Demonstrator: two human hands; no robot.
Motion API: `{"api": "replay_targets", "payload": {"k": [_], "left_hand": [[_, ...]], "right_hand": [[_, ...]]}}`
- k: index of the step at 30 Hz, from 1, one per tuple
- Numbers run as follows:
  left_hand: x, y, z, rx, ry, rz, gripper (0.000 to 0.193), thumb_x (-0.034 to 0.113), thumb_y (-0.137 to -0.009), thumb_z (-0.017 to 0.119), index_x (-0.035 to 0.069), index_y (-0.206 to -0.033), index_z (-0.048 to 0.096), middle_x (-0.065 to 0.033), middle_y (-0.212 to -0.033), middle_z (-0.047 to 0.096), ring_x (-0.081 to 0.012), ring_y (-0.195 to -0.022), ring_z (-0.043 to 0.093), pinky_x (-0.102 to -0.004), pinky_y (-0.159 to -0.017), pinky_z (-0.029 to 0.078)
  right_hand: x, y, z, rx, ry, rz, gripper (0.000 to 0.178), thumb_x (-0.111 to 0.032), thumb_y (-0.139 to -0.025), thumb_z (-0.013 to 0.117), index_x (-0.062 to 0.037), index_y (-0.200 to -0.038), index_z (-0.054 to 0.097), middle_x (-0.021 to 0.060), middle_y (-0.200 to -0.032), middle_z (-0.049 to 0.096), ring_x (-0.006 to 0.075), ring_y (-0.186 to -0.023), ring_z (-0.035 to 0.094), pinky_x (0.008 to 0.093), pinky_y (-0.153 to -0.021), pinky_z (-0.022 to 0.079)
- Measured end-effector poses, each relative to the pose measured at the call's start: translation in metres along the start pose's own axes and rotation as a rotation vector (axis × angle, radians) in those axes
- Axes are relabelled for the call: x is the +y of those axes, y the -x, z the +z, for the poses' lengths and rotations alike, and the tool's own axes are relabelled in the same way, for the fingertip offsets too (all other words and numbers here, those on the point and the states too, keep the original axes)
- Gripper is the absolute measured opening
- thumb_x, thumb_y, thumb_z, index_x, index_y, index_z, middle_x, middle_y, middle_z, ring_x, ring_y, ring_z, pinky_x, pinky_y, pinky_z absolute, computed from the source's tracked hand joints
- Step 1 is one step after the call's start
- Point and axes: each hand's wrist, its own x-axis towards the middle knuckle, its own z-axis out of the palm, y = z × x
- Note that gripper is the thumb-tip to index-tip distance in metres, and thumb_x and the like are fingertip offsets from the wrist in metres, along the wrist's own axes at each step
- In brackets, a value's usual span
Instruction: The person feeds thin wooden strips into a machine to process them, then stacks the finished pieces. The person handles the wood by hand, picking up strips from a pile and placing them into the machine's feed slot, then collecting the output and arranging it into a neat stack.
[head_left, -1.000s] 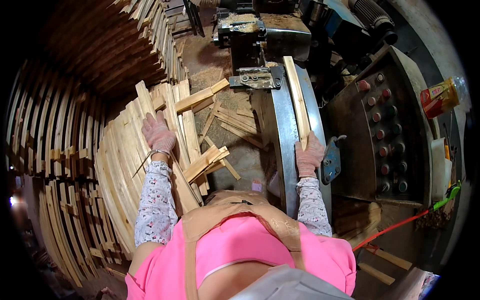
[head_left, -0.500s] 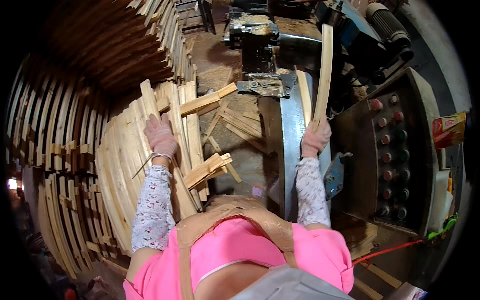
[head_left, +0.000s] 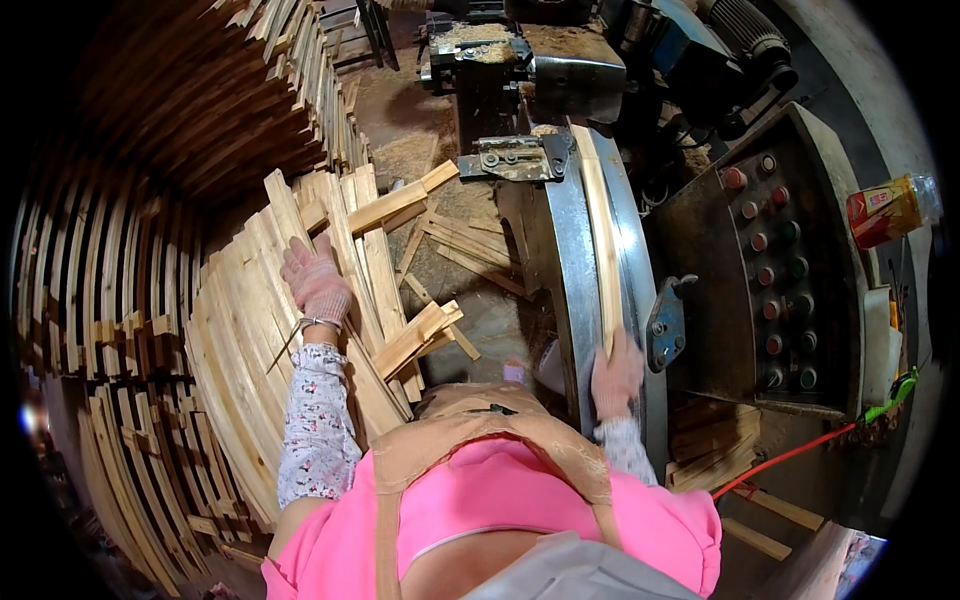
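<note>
My right hand [head_left: 617, 378], in a pale pink glove, is closed at the near end of a long pale wooden strip [head_left: 603, 240]. That strip lies lengthwise on the shiny metal bed [head_left: 632, 235] of a woodworking machine, its far end reaching the machine's dark housing. On the left, my left hand [head_left: 318, 283], gloved alike, rests with fingers stretched over a stack of pale wooden boards [head_left: 240, 320]. A thin band circles that wrist. Short wood pieces [head_left: 408, 342] lie across the boards beside it.
A control panel [head_left: 775, 270] with red and green buttons stands at the right, a blue metal bracket [head_left: 668, 325] before it. A clamp-like metal fixture [head_left: 515, 158] sits left of the bed. Offcuts [head_left: 470, 245] litter the floor; stacked slats [head_left: 90, 260] line the far left.
My right hand has come nearer and down; the strip it held raised now lies along the metal bed. My left hand stays on the boards. The view has shifted slightly.
</note>
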Motion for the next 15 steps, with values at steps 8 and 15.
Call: {"api": "replay_targets", "payload": {"k": [8,15], "left_hand": [[-0.006,-0.001,0.005,0.024,0.124,-0.043,0.073,0.017,-0.089,0.072,0.02,-0.158,0.05,-0.0295,-0.168,0.035,-0.0493,-0.156,0.033,-0.0576,-0.129,0.026],[-0.04,-0.044,0.039,0.498,0.75,0.022,0.079,0.018,-0.092,0.07,0.013,-0.166,0.041,-0.0257,-0.147,0.061,-0.0303,-0.127,0.066,-0.041,-0.104,0.058]], "right_hand": [[-0.004,-0.052,0.009,0.324,-0.026,-0.24,0.025,-0.02,-0.096,0.071,-0.0104,-0.119,0.076,0.0157,-0.119,0.074,0.0393,-0.11,0.067,0.0506,-0.096,0.052],[-0.062,-0.239,0.072,0.422,0.009,-0.382,0.019,-0.027,-0.098,0.069,-0.019,-0.112,0.079,0.0085,-0.086,0.072,0.0329,-0.084,0.069,0.0499,-0.075,0.055]]}}
